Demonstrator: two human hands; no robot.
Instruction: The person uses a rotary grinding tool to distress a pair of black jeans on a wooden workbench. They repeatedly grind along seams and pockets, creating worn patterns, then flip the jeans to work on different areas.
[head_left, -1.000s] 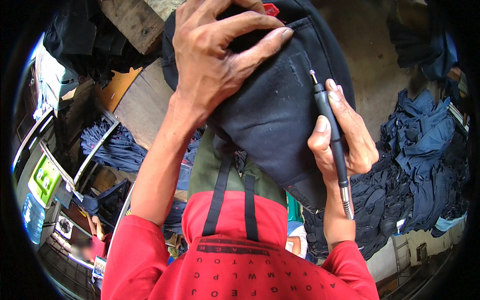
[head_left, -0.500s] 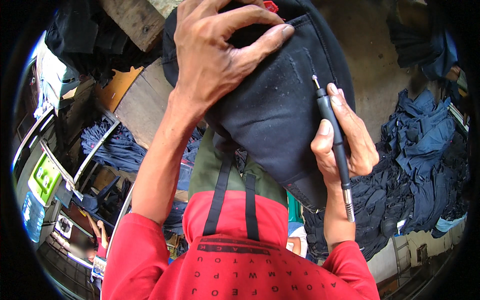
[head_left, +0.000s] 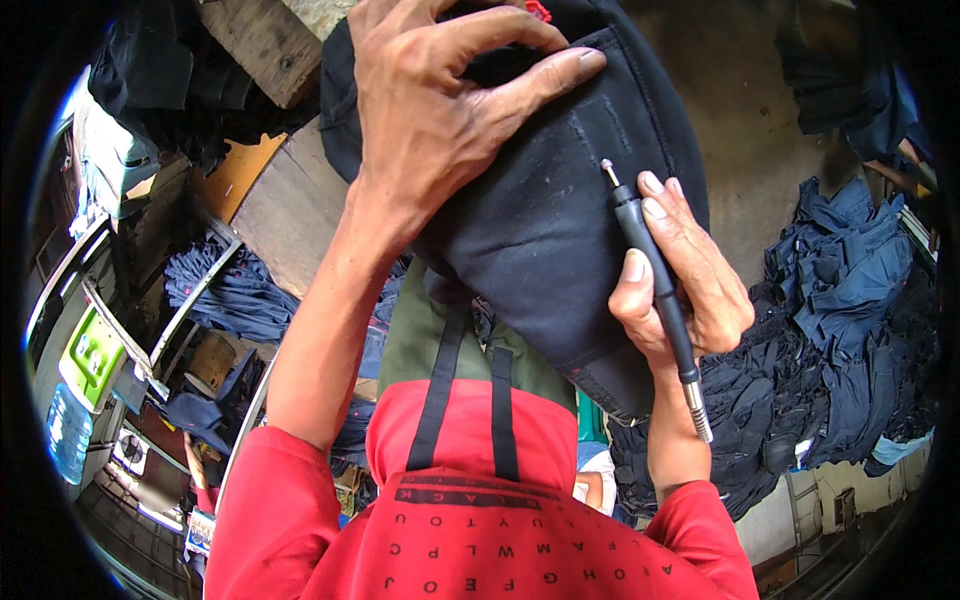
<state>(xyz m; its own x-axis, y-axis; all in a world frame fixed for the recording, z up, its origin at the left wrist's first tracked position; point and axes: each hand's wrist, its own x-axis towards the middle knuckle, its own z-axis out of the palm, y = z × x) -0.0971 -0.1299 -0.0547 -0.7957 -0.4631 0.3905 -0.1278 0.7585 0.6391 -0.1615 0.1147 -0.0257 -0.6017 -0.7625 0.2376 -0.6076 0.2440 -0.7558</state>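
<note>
Left hand lies spread on top of a black garment, fingers arched and pressing into the cloth near its upper edge; thumb tip reaches toward a stitched seam. The hand pins or bunches the fabric rather than closing round it.

Right hand is wrapped round a black pen-shaped tool, held like a pencil: thumb on the near side, fingers curled over the far side. The tool's thin metal tip points up and touches the garment just beside the seam. Its metal tail end sticks out below the hand, toward the wrist.

The garment is draped over a rounded form, in the upper middle of the view, between the two hands. Faint pale marks show on the cloth near the tip. Its lower hem hangs at the right, just under the right hand.

Both forearms come out of red sleeves; a red and olive top with black stripes fills the lower middle.

Around: a wooden board to the left of the garment, a heap of dark blue clothes at the right, more folded blue cloth at the left, a green device near the left rim.
</note>
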